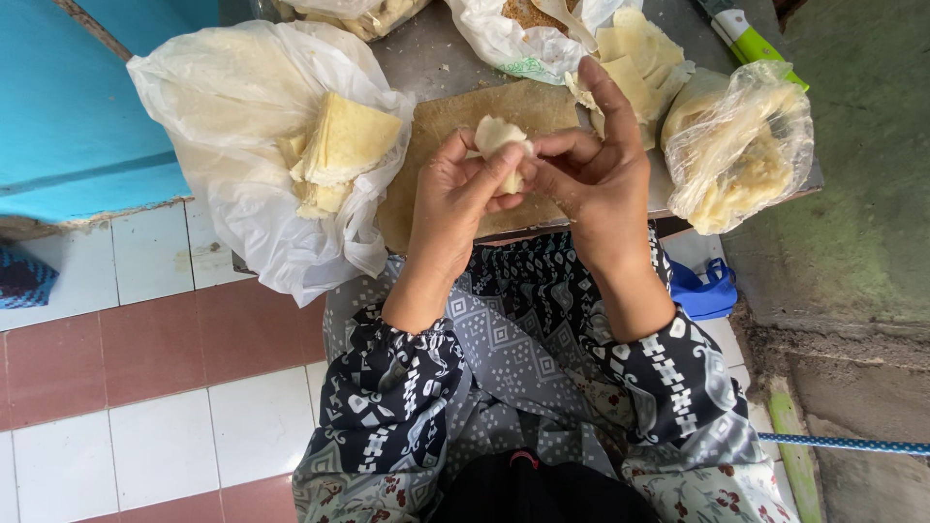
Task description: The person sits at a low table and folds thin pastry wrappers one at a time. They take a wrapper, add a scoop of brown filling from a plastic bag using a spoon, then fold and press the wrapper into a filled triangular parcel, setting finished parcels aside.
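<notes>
- Above a brown wooden board (441, 121) on a low grey table (426, 58), a person's two bare hands meet around a small pale piece of dough (499, 140) — held up off the board, close to the body, where both sets of fingers can reach it.
- Left hand (455, 203) cups the dough from below, its fingers curled shut around the lower part so the piece stays steady.
- Right hand (596, 169) pinches the dough's edge between thumb and bent fingers, the index finger raised clear — a grip that looks suited to folding or sealing a rim.
- To the left, a white plastic bag (242, 116) lies open on its side, with a stack of yellow wrapper sheets (339, 150) spilling towards the board, within easy reach.
- To the right, loose wrapper sheets (635, 53) lie beside a clear bag (741, 145) of pale pieces, near the right hand.
- Below the table, patterned sleeves and a lap, over white and red floor tiles (145, 378).
</notes>
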### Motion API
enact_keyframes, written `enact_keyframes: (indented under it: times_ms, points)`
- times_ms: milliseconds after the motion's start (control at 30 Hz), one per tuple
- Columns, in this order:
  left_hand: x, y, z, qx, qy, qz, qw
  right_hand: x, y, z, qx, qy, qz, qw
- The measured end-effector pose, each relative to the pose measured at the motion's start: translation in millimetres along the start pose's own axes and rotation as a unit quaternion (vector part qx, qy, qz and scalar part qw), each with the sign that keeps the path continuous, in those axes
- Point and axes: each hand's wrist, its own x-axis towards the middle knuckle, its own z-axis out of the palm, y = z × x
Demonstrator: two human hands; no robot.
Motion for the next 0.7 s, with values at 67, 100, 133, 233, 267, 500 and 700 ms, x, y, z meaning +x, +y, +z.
enact_keyframes:
  times_ms: [67,100,133,233,267,500,700]
  points:
    - [-1.6,1.2,-0.1,0.000,0.022,-0.028,0.999,1.2,4.1,-1.3,0.006,0.014,-0.020,1.000]
    - [-1.8,1.5,-1.3,0.026,0.020,-0.001,0.999,2.3,4.7,-3.0,0.009,0.020,-0.030,0.999]
    - [-1.5,1.8,-2.9,0.052,0.017,0.026,0.998,2.7,4.3,-4.8,0.024,0.018,-0.025,0.999]
    - [-1.6,0.5,-7.7,0.049,-0.020,0.087,0.995,3.1,-0.6,-7.7,0.071,0.015,0.019,0.997]
    - [-1.7,0.1,-9.3,0.035,-0.038,0.105,0.993,3.0,-3.2,-8.0,0.090,0.015,0.049,0.995]
    - [-0.4,4.6,-18.2,0.006,-0.058,0.019,0.998,5.4,-11.4,-2.4,0.134,-0.012,0.078,0.988]
    - [-4.5,8.9,-10.5,0.071,-0.042,0.101,0.991,7.6,-8.4,-1.9,0.114,-0.034,0.082,0.989]
